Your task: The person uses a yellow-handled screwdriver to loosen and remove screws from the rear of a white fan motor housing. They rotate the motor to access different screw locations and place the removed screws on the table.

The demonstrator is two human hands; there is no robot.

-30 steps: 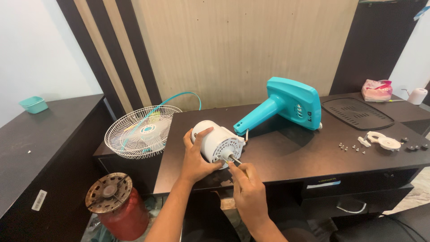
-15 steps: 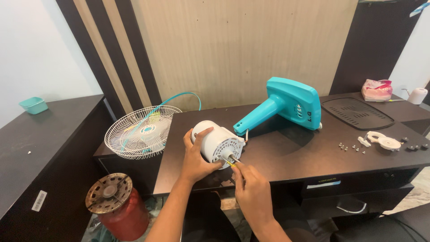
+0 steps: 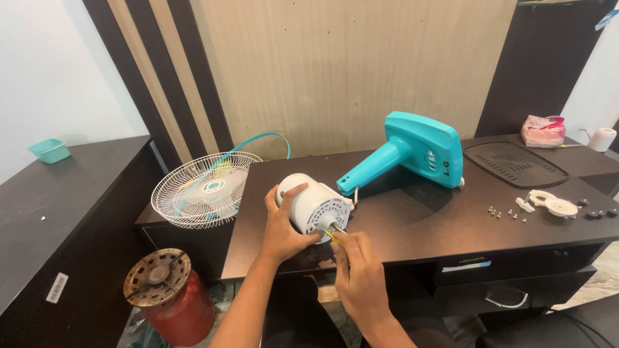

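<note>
My left hand (image 3: 284,225) wraps the white fan motor housing (image 3: 313,205), thumb over the top, fingers round its near side; that grip is closed on the one motor, which lies on its side at the near edge of the dark desk (image 3: 412,225). My right hand (image 3: 358,270) is just below and right of the motor, fingers pinched shut on one thin yellow-handled tool (image 3: 332,236), its tip against the vented face beside the short metal shaft (image 3: 335,227).

Beyond my left grip, up and to the right, one teal fan stand (image 3: 412,151) lies tipped over, its neck pointing down toward the motor and ending just beside it. To the left of my left hand, one white wire fan guard (image 3: 205,190) leans against the desk's end, a teal ring behind it.

Far to the right of my right hand lie one black grille panel (image 3: 516,164), two white plastic pieces (image 3: 548,203), and a scatter of small screws (image 3: 506,212) I cannot count exactly. Behind those sit one pink packet (image 3: 543,131) and one white roll (image 3: 603,138).

Below my left arm, on the floor, stands one red cylinder with a rusty burner top (image 3: 169,296). Far left, one small teal tray (image 3: 49,149) rests on a lower dark counter.
</note>
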